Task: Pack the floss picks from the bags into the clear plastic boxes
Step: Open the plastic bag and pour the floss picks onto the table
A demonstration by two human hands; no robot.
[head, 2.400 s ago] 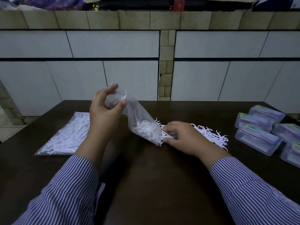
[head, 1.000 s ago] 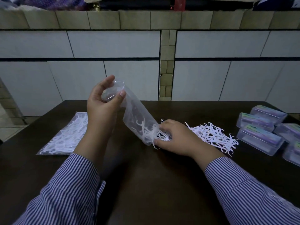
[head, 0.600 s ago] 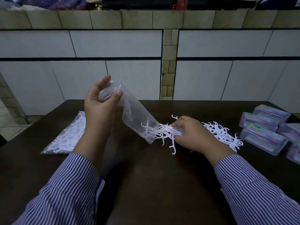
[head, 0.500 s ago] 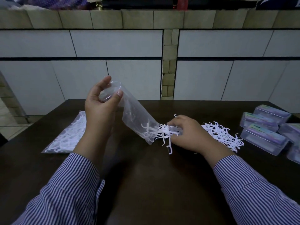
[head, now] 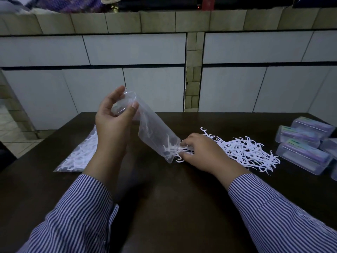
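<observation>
Nearest the camera, two forearms in blue-and-white striped sleeves (head: 78,212) reached forward over the dark, smooth, faintly glossy surface (head: 164,207). The left forearm rose steeply, and the left hand (head: 114,123) was up off the surface, thumb and fingers curled and pinching the crumpled closed end of a clear plastic bag (head: 155,136). That bag was thin, soft film, hanging on a slant with its open mouth down at the surface, only a few white picks left tangled at the mouth. The right arm lay low and angled inward; the right hand (head: 200,154) rested knuckles up right at the bag's mouth, fingers bent and gripping a small cluster of picks there. Behind and to the right of that hand, the loose floss picks (head: 246,152) sprawled in a flat, tangled heap on the surface: thin white plastic, hooked ends sticking out every way. Over on the left, a second bag of picks (head: 80,154) lay flat, full, partly hidden by the left forearm. At the far right edge, the clear plastic boxes (head: 304,152) sat clustered and partly stacked, rectangular with rounded corners, lids closed, coloured labels showing through. Beyond the surface stood a wall of large pale tiles (head: 136,70), with smaller beige tiles running along the top.
</observation>
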